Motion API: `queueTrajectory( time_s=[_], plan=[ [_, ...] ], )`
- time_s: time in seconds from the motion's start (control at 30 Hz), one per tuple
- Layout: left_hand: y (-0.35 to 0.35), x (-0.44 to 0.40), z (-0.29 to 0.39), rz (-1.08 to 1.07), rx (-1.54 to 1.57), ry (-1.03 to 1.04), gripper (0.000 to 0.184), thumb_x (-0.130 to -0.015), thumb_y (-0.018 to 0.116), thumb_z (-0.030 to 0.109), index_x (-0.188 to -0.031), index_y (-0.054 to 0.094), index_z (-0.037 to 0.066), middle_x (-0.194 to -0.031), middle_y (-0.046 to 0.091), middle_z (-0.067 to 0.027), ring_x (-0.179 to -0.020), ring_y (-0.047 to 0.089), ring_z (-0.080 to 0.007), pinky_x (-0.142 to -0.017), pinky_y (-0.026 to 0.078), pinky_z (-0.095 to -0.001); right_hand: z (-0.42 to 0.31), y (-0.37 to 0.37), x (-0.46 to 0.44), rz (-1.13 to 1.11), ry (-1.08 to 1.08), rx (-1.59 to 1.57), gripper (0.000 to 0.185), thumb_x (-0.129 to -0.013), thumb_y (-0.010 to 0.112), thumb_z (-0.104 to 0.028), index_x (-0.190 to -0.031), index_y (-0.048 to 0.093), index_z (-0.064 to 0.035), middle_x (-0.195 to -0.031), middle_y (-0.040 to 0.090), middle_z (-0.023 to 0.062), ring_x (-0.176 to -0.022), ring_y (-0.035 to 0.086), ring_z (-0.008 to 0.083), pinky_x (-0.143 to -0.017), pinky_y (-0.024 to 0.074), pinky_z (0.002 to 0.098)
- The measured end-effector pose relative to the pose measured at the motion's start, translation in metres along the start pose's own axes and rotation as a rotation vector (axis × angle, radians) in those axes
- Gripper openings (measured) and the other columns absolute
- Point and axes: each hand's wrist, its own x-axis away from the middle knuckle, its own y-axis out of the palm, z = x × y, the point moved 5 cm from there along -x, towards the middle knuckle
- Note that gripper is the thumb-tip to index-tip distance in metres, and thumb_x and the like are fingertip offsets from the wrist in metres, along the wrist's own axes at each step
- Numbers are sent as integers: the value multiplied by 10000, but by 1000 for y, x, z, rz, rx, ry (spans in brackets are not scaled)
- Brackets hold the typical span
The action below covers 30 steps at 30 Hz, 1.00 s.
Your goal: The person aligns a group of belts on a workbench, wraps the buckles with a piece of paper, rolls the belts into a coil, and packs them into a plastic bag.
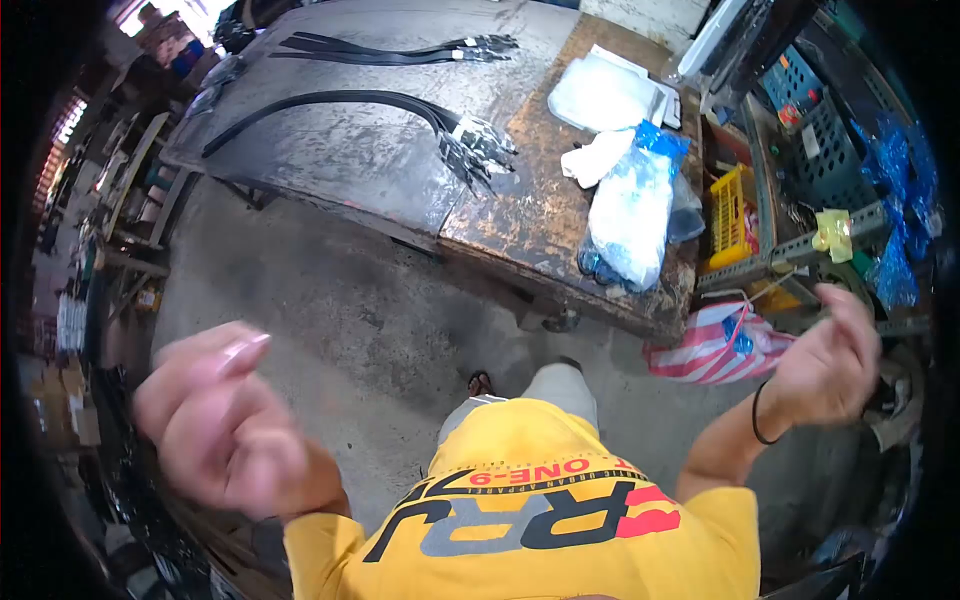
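Observation:
My left hand (225, 420) is raised at the lower left, fingers curled together and smeared by motion. Whatever may be inside it is hidden. On the right, my right hand (825, 365) is up too, with a dark band on its wrist; its blurred fingers are bent inward, and I cannot make out anything in them. Both hands are in the air, away from the worktable (330, 180). A bundle of black cables (340, 97) with frayed-looking pale ends lies curved on the tabletop. Behind it rests a second black bundle (380, 50), nearly straight.
Clear plastic bags (635, 215) and a pale flat sheet (605, 90) lie on the table's worn brown end. A striped pink-and-white bag (720, 345) sits below its corner. Yellow crate (732, 215), perforated grey bin (820, 150) and blue plastic (897, 200) fill the right-hand rack.

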Motion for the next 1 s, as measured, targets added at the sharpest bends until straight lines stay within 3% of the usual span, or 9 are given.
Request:
queueTrajectory(
  time_s=[0.17,0.2,0.3,0.53,0.67,0.77,0.87,0.93,1.0],
  plan=[
    [-42,-50,5,-256,125,290,524,-943,307,554,-1322,428,212,-1306,473,-62,-1000,500,-293,-750,414,-456,-105,49,-64,178,-372,-790,437,-958,356,-433,-872,612,-90,-865,626,134,-803,573,243,-646,443,421],
    [-32,-58,7,-162,158,187,364,-895,473,392,-1170,515,158,-1116,519,-40,-868,532,-247,-688,456,-410,-112,56,-72,153,-378,-833,438,-966,333,-442,-901,619,-116,-887,628,134,-845,561,224,-659,422,417],
    [-20,-63,-6,-184,-188,-200,264,-952,465,366,-1110,558,176,-984,498,48,-778,516,-152,-608,486,-338,-121,89,-80,-343,-235,-392,162,-903,563,-255,-1027,591,-155,-837,561,-8,-820,508,69,-650,436,216],
    [-10,-98,-94,-239,139,377,333,-946,436,438,-1111,535,166,-980,511,51,-790,531,-151,-592,475,-335,-52,141,-93,-309,-211,-456,65,-907,558,-188,-955,584,-153,-837,541,-59,-811,494,50,-673,429,198],
    [25,-133,-140,-451,143,221,409,-943,398,493,-1172,521,177,-1065,513,26,-835,535,-183,-666,472,-388,-11,163,-120,-370,-191,-543,67,-908,558,-184,-962,583,-154,-833,538,-58,-819,494,51,-681,431,200],
    [21,-137,-190,-396,5,421,428,-954,347,487,-1205,501,176,-1200,490,-54,-899,539,-252,-719,454,-439,12,191,-132,-766,-174,-480,62,-901,566,-167,-962,576,-158,-815,524,-57,-829,497,53,-710,435,196],
    [45,-129,-231,-248,83,354,417,-966,315,450,-1156,514,136,-1215,513,-128,-915,557,-299,-752,460,-464,60,210,-114,-536,-73,-468,179,-930,488,-264,-909,586,-116,-812,574,32,-804,540,133,-681,444,298],
    [87,-116,-272,-160,158,152,324,-925,444,338,-1041,550,54,-1028,576,-146,-850,577,-257,-738,483,-382,92,229,-87,-364,-21,-445,298,-950,437,-329,-874,594,-87,-810,608,91,-787,569,187,-662,449,367],
    [109,-92,-317,-176,35,-17,245,-907,516,240,-957,579,8,-891,605,-137,-839,578,-228,-738,482,-318,112,269,-58,-205,60,-146,241,-926,461,-192,-814,591,-24,-749,616,145,-698,594,229,-626,478,359]
  ],
)
